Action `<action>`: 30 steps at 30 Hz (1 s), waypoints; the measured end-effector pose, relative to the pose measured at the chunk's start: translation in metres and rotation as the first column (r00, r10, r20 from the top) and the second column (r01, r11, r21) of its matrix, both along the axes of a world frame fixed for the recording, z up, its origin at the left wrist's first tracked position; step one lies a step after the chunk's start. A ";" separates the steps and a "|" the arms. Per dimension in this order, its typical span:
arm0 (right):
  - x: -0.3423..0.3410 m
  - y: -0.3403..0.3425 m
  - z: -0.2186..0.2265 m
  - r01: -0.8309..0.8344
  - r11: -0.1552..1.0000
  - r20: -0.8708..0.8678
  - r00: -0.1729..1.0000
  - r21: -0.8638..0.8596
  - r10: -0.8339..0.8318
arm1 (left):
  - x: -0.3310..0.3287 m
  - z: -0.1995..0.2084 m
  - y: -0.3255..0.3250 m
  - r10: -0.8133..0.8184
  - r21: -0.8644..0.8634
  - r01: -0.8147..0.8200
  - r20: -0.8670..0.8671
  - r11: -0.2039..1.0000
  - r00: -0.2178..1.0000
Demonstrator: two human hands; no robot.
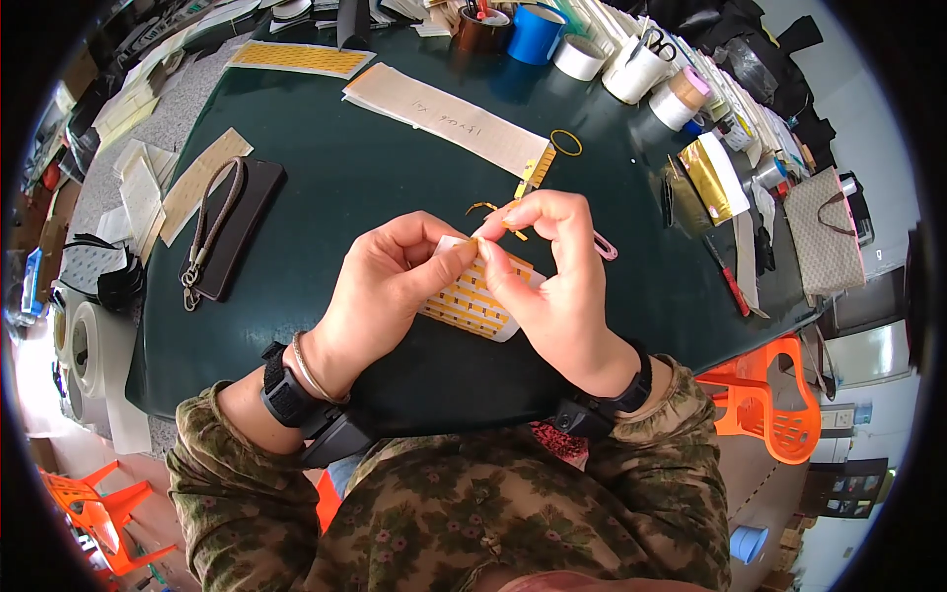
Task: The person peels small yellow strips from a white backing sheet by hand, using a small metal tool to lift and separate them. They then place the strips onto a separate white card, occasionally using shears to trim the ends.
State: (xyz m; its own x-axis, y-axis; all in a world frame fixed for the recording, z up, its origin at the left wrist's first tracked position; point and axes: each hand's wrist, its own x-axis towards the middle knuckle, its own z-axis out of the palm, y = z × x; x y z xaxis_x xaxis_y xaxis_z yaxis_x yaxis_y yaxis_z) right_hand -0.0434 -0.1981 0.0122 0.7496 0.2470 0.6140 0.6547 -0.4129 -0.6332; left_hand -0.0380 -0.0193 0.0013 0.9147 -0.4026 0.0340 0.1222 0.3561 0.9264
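My left hand (395,281) grips a small white backing sheet (472,301) covered with rows of amber tape pieces, holding it above the dark green table (326,187). My right hand (552,266) pinches at the sheet's top edge with thumb and forefinger, where a thin amber strip (513,230) sticks up. Another curled amber strip (481,206) lies on the table just beyond the hands. Both wrists wear black bands.
A long white sheet (449,116) with an amber piece at its end lies ahead. A dark phone case with a strap (229,232) is at left. Tape rolls (577,54), a blue cup (536,30) and gold foil (705,178) line the far right. Orange stools (779,405) stand below.
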 end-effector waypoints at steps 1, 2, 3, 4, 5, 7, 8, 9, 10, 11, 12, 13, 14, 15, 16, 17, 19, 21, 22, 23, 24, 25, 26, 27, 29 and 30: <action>0.000 0.000 0.001 0.001 1.000 0.000 1.000 -0.001 -0.001 | 0.000 0.000 -0.001 0.007 0.006 -0.007 0.006 1.000 1.000; 0.000 0.000 0.002 -0.035 0.997 -0.060 0.997 0.069 0.039 | -0.001 0.000 -0.001 0.013 0.013 -0.013 0.012 1.000 1.000; 0.000 0.000 0.003 -0.068 0.987 -0.117 0.989 0.143 0.085 | -0.001 0.000 -0.001 0.014 0.014 -0.014 0.011 1.000 1.000; 0.001 0.000 0.003 -0.095 0.972 -0.170 0.976 0.217 0.134 | -0.001 -0.001 -0.001 0.025 0.047 -0.026 0.024 0.999 0.999; 0.002 -0.001 0.004 -0.096 0.971 -0.171 0.976 0.218 0.135 | -0.001 -0.001 -0.001 0.035 0.080 -0.038 0.037 0.996 0.999; 0.005 -0.003 0.005 -0.065 0.998 -0.004 0.998 0.006 0.065 | -0.001 -0.001 -0.001 0.044 0.114 -0.050 0.049 0.992 0.998; 0.005 -0.005 0.007 -0.034 0.995 0.084 0.996 -0.099 0.042 | -0.001 -0.001 -0.002 0.045 0.120 -0.052 0.062 0.991 0.997; 0.004 -0.006 0.010 -0.033 0.995 0.083 0.996 -0.098 0.041 | -0.001 -0.001 -0.002 0.046 0.126 -0.055 0.075 0.991 0.996; 0.002 -0.006 0.016 -0.002 0.980 0.134 0.991 -0.201 0.030 | -0.002 -0.001 -0.002 0.046 0.132 -0.058 0.089 0.990 0.995; 0.000 -0.007 0.022 0.034 0.953 0.184 0.983 -0.301 0.023 | -0.002 -0.001 -0.002 0.045 0.132 -0.057 0.088 0.990 0.995; -0.001 -0.007 0.024 0.075 0.916 0.235 0.972 -0.395 0.022 | -0.002 0.001 -0.002 0.043 0.157 -0.058 0.096 0.986 0.994; -0.001 -0.008 0.022 0.077 0.916 0.234 0.972 -0.394 0.020 | -0.003 0.002 -0.002 0.039 0.181 -0.057 0.103 0.982 0.994; -0.001 -0.009 0.019 0.028 0.952 0.146 0.989 -0.303 0.017 | -0.003 0.003 -0.002 0.034 0.206 -0.057 0.111 0.977 0.993; 0.000 -0.010 0.015 -0.012 0.979 0.057 0.998 -0.205 0.024 | -0.004 0.003 -0.003 0.033 0.206 -0.055 0.111 0.977 0.993; 0.000 -0.011 0.014 -0.044 0.994 -0.030 0.999 -0.102 0.041 | -0.005 0.004 -0.003 0.024 0.205 -0.051 0.133 0.977 0.991; 0.000 -0.011 0.014 -0.043 0.994 -0.030 0.999 -0.101 0.040 | -0.005 0.004 -0.004 0.015 0.203 -0.047 0.156 0.978 0.988; 0.001 -0.011 0.013 -0.081 0.991 -0.167 0.981 0.104 0.098 | -0.005 0.004 -0.003 0.008 0.201 -0.043 0.176 0.979 0.984; 0.001 -0.011 0.013 -0.088 0.974 -0.230 0.964 0.206 0.136 | -0.005 0.004 -0.003 -0.006 0.176 -0.023 0.161 0.984 0.987; 0.002 -0.011 0.013 -0.090 0.975 -0.230 0.964 0.205 0.137 | -0.005 0.004 -0.002 -0.013 0.164 -0.012 0.153 0.986 0.988; 0.002 -0.011 0.013 -0.092 0.975 -0.228 0.964 0.204 0.139 | -0.005 0.004 -0.002 -0.013 0.164 -0.013 0.154 0.986 0.988; 0.002 -0.012 0.013 -0.094 0.975 -0.227 0.964 0.203 0.140 | -0.005 0.004 -0.002 -0.015 0.149 -0.008 0.152 0.989 0.988; 0.002 -0.012 0.013 -0.094 0.975 -0.226 0.964 0.204 0.140 | -0.005 0.003 -0.002 -0.018 0.134 -0.003 0.150 0.991 0.989; 0.002 -0.012 0.013 -0.097 0.972 -0.228 0.963 0.214 0.146 | -0.005 0.003 -0.002 -0.020 0.119 0.003 0.148 0.993 0.989; 0.002 -0.012 0.013 -0.099 0.970 -0.230 0.961 0.224 0.152 | -0.005 0.003 -0.002 -0.021 0.119 0.003 0.147 0.993 0.989; 0.002 -0.012 0.014 -0.102 0.967 -0.232 0.960 0.234 0.157 | -0.004 0.003 -0.002 -0.023 0.106 0.008 0.140 0.994 0.990; 0.002 -0.012 0.014 -0.101 0.966 -0.232 0.960 0.237 0.158 | -0.004 0.002 -0.002 -0.024 0.100 0.011 0.135 0.995 0.990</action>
